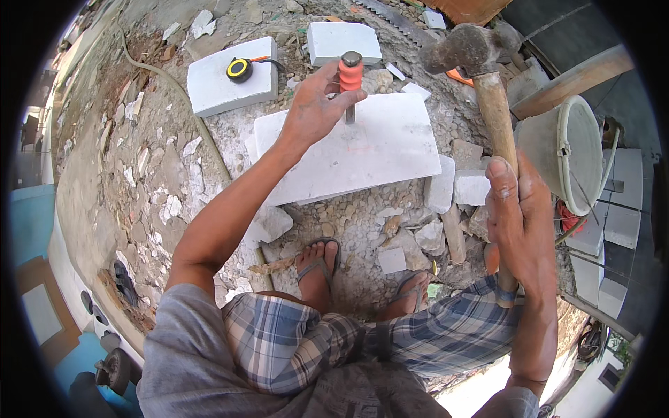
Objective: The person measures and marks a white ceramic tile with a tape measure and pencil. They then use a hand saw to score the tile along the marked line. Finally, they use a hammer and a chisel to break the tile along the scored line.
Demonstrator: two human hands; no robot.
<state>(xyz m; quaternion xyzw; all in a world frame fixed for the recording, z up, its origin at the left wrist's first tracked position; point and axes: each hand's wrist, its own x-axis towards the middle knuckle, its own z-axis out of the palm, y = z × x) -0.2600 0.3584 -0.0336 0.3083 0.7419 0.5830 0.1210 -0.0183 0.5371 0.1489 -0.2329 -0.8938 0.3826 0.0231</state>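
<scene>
My left hand [313, 111] is closed round the orange-red grip of a chisel [350, 75]. The chisel stands nearly upright, its metal top showing above the grip and its lower end at the far edge of a large white block [394, 150]. On the right, my right hand [514, 216] grips the wooden handle of a hammer [496, 111]. The hammer's heavy grey head is raised, up and right of the chisel and apart from it. The block lies flat on rubble in front of my feet.
A yellow-and-black tape measure [239, 70] lies on another white block [216, 90]. Farther off are a third block [345, 45] and a handsaw blade [390, 22]. At right stands a pale bucket [547, 150]. A hose [208, 143] crosses the rubble at left.
</scene>
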